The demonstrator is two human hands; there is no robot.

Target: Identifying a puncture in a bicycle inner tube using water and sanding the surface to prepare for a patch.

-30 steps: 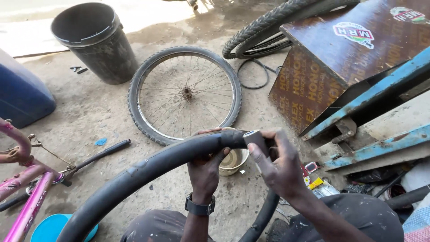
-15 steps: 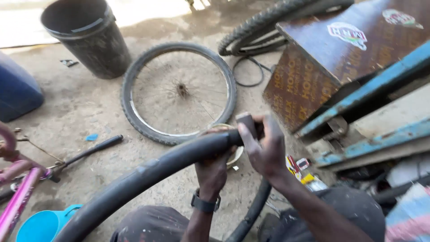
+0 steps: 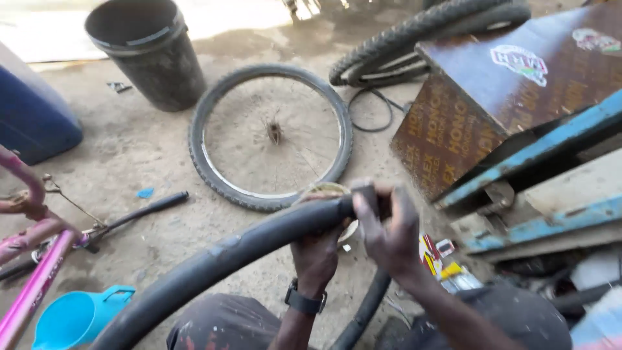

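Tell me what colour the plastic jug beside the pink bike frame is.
Light blue. The jug shows in the head view, at the bottom left, next to the pink bike frame.

Both hands, left hand (image 3: 317, 256) and right hand (image 3: 387, 230), grip a black inner tube (image 3: 227, 256) low in frame, with a spoked wheel (image 3: 271, 134) flat on the dirt above and a black bucket (image 3: 148, 48) upper left.

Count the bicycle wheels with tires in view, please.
2. One wheel lies flat on the ground beside the black bucket. A second tire stands at the top, behind the brown box; most of it is hidden, and more may be hidden.
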